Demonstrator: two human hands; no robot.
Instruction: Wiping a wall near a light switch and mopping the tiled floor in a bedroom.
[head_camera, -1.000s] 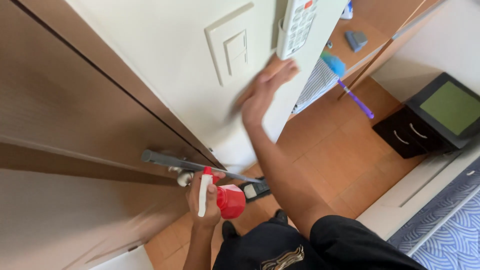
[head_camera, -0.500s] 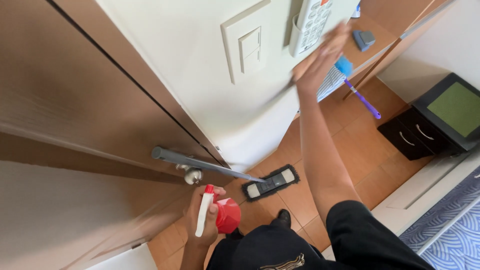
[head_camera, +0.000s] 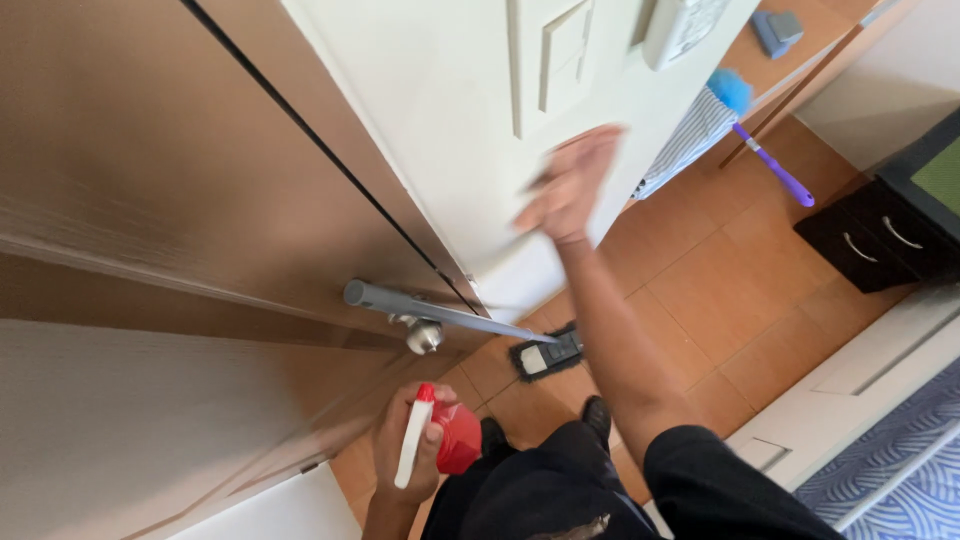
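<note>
A: Wall (head_camera: 450, 150), white, beside the brown door (head_camera: 170, 200). Right hand (head_camera: 570, 185) pressed flat on it below the switch (head_camera: 560, 60), blurred; whether it holds a cloth, can't tell.

B: Left hand (head_camera: 410, 455), under the door's knob (head_camera: 423, 335), is wrapped round a red bottle (head_camera: 450, 440), nozzle up, parked clear of the wall.

Place: we take this for a home hallway | floor: we see terracotta floor tiles (head_camera: 720, 300) | doors: brown wooden door (head_camera: 150, 170) with round knob (head_camera: 423, 335) beside a white wall (head_camera: 440, 110) | fittings: wall switch (head_camera: 563, 55), dark drawer cabinet (head_camera: 880, 240) | cleaning gear: flat mop (head_camera: 545, 355), blue duster (head_camera: 760, 135).
</note>
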